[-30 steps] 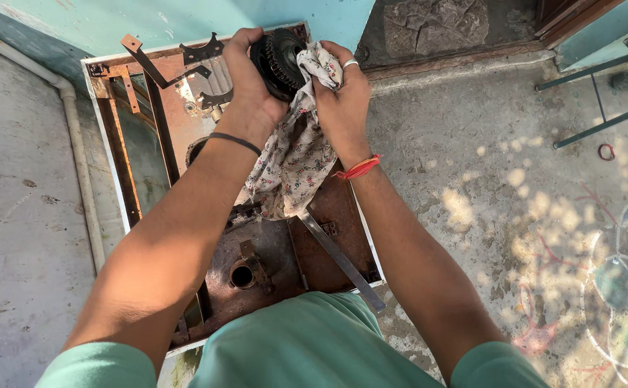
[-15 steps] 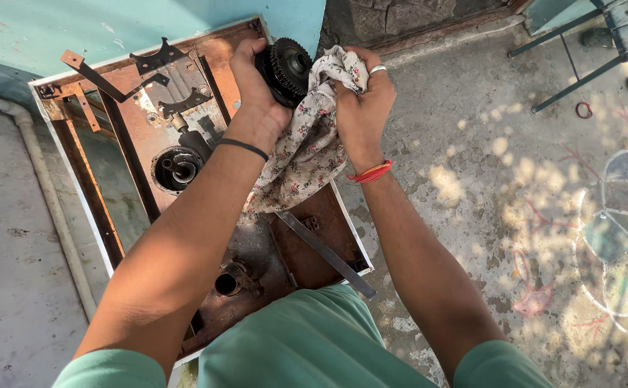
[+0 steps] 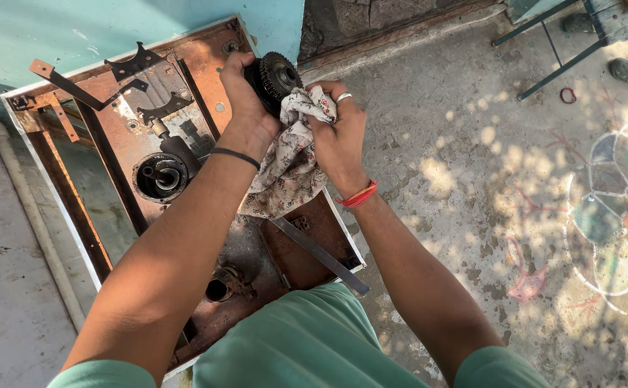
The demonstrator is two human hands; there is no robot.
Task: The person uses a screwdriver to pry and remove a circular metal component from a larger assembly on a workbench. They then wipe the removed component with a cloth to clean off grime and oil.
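Observation:
My left hand (image 3: 246, 108) grips a black round toothed burner part (image 3: 276, 75), held up over a rusty stove body (image 3: 206, 93). My right hand (image 3: 339, 136) is closed on a floral cloth (image 3: 289, 169) and presses it against the side of the burner part. The cloth hangs down between my wrists. A black band sits on my left wrist, a red thread on my right wrist and a ring on one right finger.
The opened rusty stove body lies on the ground with a round burner socket (image 3: 159, 176), brackets (image 3: 138, 68) and a loose metal strip (image 3: 321, 255). A grey pipe (image 3: 30, 215) runs at left. Concrete floor with a chalk pattern (image 3: 616, 215) lies at right; a metal stand (image 3: 565, 43) stands top right.
Both hands with the burner part and cloth have stayed together while the view shifted. The cloth has bunched tighter under my right hand against the part.

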